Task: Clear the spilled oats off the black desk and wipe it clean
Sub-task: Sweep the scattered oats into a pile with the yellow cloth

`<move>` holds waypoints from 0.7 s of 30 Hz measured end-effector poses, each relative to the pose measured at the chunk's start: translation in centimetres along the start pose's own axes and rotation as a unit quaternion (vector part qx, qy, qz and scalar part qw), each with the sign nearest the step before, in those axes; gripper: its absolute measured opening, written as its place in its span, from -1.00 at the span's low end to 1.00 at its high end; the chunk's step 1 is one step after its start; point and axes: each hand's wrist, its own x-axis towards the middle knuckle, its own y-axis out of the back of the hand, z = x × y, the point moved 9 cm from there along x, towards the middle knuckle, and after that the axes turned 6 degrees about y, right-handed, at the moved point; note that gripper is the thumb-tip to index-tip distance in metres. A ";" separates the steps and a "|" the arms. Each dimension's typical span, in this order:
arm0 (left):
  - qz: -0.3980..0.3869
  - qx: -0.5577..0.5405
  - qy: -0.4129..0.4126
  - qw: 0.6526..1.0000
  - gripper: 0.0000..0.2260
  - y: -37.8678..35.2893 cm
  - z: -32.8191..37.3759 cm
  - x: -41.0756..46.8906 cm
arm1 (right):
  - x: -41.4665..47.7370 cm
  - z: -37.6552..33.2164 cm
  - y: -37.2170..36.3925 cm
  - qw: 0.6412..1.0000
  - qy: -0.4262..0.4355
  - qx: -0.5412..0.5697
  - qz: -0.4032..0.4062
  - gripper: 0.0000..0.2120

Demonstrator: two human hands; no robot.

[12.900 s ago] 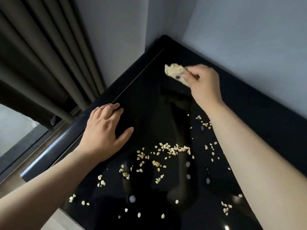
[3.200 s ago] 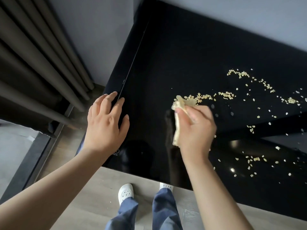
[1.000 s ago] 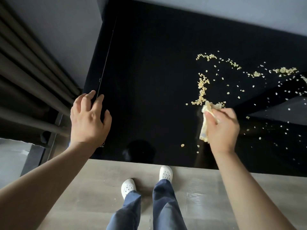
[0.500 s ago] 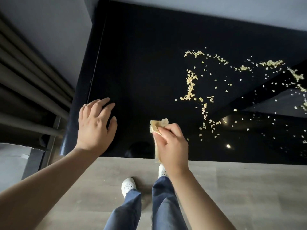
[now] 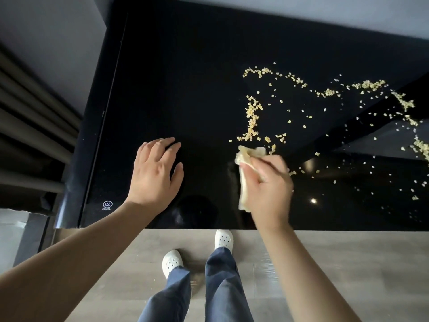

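Note:
Pale oat flakes (image 5: 252, 119) lie scattered over the right half of the glossy black desk (image 5: 181, 73), with a dense vertical streak near the middle and more clusters toward the right edge. My right hand (image 5: 267, 189) grips a crumpled yellowish cloth (image 5: 245, 163) on the desk, just below that streak and near the front edge. My left hand (image 5: 155, 173) rests flat on the bare left part of the desktop, fingers spread.
Dark curtains (image 5: 30, 126) hang at the left beside a grey wall (image 5: 58, 31). The desk's front edge runs above a wooden floor (image 5: 336, 270), where my legs and white shoes (image 5: 171, 262) stand.
My right hand has swept the cloth rightward and slightly away from the front edge, up to the oat streak. My left hand has shifted right on the desk.

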 end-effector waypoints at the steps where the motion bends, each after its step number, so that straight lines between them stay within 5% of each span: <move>1: 0.001 0.009 -0.001 1.000 -0.63 -0.2 0.1 0.0 | 0.6 -1.2 -1.3 1.000 0.010 0.021 -0.007 -0.86; 10: 0.017 0.016 0.006 1.000 -0.62 -0.5 0.5 0.1 | 5.1 -1.6 -8.5 0.992 0.071 -0.010 -0.100 -0.89; 21: 0.003 0.016 0.003 1.000 -0.62 -0.9 0.5 0.5 | 6.4 11.3 3.7 0.987 -0.113 -0.116 0.005 -0.84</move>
